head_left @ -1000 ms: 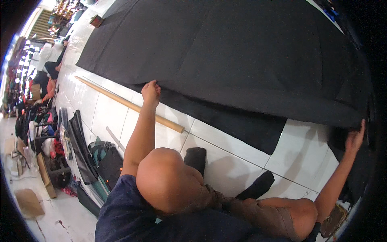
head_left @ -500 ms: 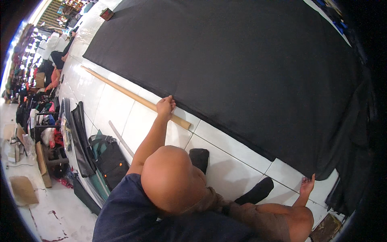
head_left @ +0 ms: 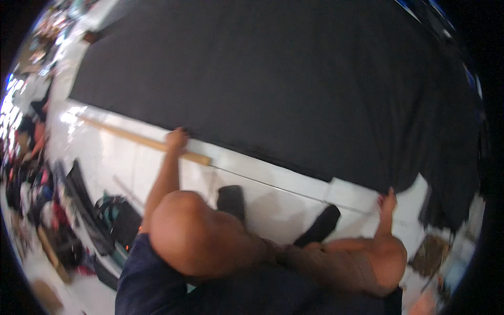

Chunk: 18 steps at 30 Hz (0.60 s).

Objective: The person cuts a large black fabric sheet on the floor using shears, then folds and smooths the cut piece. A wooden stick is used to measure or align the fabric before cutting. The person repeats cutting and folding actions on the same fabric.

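Note:
A wide black cloth (head_left: 262, 79) lies spread over the white tiled floor, its near edge running slantwise in front of me. My left hand (head_left: 177, 138) is closed at that edge, toward the left, with its fingers pinching the cloth. At the right, my right hand (head_left: 388, 201) pinches the same edge, which is drawn up to a point at the fingertips. Folds run through the cloth from there. A long tan tube (head_left: 142, 139) lies on the floor beside the edge and passes under my left wrist. The picture is smeared by motion.
My feet in black socks (head_left: 231, 203) rest on the tiles between the hands. To the left are dark bags (head_left: 118, 220) and a crowded heap of goods (head_left: 47, 210). A small dark block (head_left: 90, 37) sits by the cloth's far left corner. A brown block (head_left: 429, 254) lies at the right.
My view has turned, so the floor and cloth appear shifted left and tilted less. Both hands stay at the cloth's edge, and the tube still lies under my left wrist.

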Motion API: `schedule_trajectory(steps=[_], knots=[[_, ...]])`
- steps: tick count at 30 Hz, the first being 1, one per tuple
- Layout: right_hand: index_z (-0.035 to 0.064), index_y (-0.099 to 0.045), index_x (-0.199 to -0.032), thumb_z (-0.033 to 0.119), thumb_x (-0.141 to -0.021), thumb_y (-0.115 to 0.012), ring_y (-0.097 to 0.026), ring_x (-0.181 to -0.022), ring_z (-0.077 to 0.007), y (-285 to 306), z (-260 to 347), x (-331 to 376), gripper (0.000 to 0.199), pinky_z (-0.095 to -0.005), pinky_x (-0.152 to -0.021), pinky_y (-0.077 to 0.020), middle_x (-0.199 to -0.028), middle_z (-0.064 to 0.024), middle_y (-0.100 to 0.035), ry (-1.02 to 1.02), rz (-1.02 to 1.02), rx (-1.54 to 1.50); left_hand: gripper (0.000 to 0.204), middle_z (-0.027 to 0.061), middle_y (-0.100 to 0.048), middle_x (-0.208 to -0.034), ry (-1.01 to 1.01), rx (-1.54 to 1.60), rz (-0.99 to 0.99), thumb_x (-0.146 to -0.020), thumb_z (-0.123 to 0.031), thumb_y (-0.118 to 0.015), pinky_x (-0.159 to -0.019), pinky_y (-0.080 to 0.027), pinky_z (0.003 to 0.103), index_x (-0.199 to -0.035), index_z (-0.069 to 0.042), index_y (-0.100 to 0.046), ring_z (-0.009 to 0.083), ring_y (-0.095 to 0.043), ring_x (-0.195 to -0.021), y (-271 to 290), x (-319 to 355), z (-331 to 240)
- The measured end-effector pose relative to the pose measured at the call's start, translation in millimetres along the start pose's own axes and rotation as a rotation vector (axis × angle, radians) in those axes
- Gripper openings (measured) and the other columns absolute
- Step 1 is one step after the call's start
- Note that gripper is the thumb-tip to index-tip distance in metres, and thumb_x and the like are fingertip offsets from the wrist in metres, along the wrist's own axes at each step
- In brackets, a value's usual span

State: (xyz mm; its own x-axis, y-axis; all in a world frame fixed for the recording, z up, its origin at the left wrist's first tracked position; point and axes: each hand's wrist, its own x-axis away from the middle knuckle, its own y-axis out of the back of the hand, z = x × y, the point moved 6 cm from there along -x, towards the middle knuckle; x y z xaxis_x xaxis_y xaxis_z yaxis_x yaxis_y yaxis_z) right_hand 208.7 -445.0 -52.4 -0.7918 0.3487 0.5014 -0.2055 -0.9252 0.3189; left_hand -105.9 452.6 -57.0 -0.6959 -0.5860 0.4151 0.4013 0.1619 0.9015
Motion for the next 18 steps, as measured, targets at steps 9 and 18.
schedule_trajectory(steps=[9,18], knots=[[0.0027,-0.061,-0.086,0.038,-0.086,-0.078,-0.062,-0.058,-0.0145,-62.1,34.5,49.4,0.039,-0.0268,-0.049,-0.0484,-0.071,-0.0077,-0.065,0.093,0.044,0.278,0.025,0.0031,-0.056,-0.066,0.81,1.727,-0.166,-0.09,-0.023,-0.075,-0.039,-0.038,0.022,-0.078,-0.005,-0.061,0.0112,-0.052,-0.05,-32.3,20.8,56.1],[0.0009,-0.065,-0.085,0.035,-0.088,-0.076,-0.06,-0.057,-0.0133,-62.5,31.8,69.5,0.036,-0.0272,-0.053,-0.0502,-0.07,-0.0059,-0.064,0.105,0.047,0.334,0.023,0.0027,-0.057,-0.069,0.741,1.61,-0.189,-0.09,-0.022,-0.074,-0.041,-0.044,0.022,-0.081,-0.006,-0.06,0.0106,-0.052,-0.051,-40.2,21.9,69.8]])
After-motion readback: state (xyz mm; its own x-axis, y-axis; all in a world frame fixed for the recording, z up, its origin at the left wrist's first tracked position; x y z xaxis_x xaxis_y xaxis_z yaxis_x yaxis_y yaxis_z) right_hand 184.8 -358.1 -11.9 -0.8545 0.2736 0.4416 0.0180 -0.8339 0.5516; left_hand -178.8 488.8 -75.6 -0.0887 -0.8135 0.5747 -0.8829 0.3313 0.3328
